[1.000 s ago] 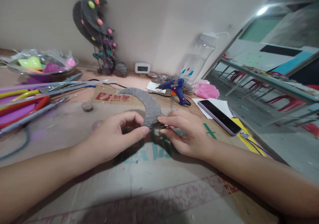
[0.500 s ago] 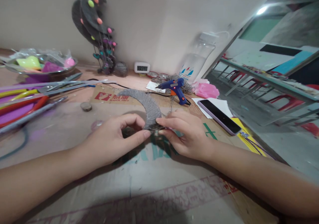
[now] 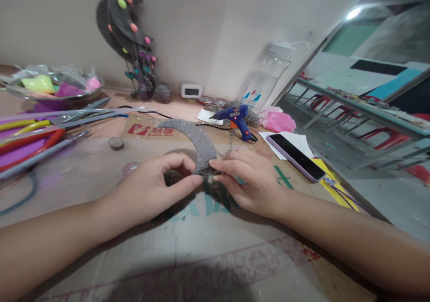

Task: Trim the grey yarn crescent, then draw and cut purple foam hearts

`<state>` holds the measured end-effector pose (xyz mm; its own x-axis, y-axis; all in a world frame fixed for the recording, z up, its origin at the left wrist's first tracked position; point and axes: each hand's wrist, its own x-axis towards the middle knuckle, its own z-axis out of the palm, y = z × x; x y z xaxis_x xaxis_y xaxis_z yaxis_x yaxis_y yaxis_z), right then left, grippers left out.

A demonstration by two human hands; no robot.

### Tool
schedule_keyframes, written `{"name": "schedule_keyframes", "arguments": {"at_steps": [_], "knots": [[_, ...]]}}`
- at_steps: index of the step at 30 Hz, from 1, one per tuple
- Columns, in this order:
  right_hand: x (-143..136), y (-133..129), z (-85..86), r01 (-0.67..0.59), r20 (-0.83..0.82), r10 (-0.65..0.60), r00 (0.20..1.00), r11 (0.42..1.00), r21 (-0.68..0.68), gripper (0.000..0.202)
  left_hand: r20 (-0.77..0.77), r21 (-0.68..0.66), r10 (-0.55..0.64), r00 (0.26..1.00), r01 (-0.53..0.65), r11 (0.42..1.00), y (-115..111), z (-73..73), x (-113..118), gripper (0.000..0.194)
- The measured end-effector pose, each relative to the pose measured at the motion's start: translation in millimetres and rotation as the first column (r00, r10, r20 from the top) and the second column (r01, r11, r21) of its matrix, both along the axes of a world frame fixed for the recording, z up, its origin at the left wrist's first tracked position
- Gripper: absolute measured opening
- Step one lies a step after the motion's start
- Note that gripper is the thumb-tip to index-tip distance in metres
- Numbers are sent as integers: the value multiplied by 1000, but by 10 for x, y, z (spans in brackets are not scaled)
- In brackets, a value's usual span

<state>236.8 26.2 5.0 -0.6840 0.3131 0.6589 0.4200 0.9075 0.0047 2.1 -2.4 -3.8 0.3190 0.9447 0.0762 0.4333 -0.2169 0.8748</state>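
A crescent moon shape [image 3: 198, 140] wound in grey yarn stands tilted in front of me, its tip curving up to the left. My left hand [image 3: 161, 179] grips its lower end between thumb and fingers. At the right edge of that same end, my right hand [image 3: 250, 179] is closed, index fingertip on the wrapped yarn and thumb just below. A loose strand of grey yarn [image 3: 231, 140] runs down behind my right hand. What lies between the right fingertips is dark and partly hidden.
A blue glue gun [image 3: 237, 119] rests beyond my hands near tangled yarn, with a phone [image 3: 295, 157] to the right. Pliers and scissors [image 3: 33, 145] lie left, below a metal dish [image 3: 57, 94]. A water bottle [image 3: 267, 78] and timer [image 3: 191, 91] stand by the wall. Cardboard [image 3: 141, 253] covers the table.
The crescent and my right fingertips have shifted very slightly to the left. Both hands keep their hold.
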Motion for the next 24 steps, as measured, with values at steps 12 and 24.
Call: {"name": "schedule_keyframes", "arguments": {"at_steps": [12,24], "knots": [[10,10,5,-9,-17,8,1000,999,-45,13,-10,-22,10,1000,-10,1000,-13,-8,-17,25],[-9,-5,42,30,65,-32,997,999,31,15,8,-8,3,1000,-3,1000,-11,0,-10,23]]}}
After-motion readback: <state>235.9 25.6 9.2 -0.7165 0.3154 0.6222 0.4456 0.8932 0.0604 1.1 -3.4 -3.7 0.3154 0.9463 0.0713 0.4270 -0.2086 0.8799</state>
